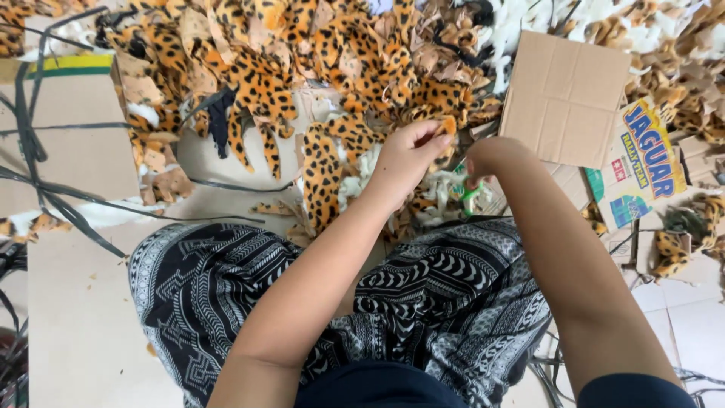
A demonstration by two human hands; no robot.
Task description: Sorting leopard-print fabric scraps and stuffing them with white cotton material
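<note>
Both hands pinch closed: left hand [408, 155] on leopard-print scrap [445, 127], right hand [483, 162] on green-handled tool [470, 198].

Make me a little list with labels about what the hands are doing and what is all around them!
left hand: pinches a small orange spotted fabric piece
right hand: closed on a green-handled tool, mostly hidden
heap in front: leopard-print fabric scraps with white fluff
right side: a plain cardboard sheet and a printed carton
left side: black straps across a cardboard box
lap: black-and-white patterned trousers
</note>
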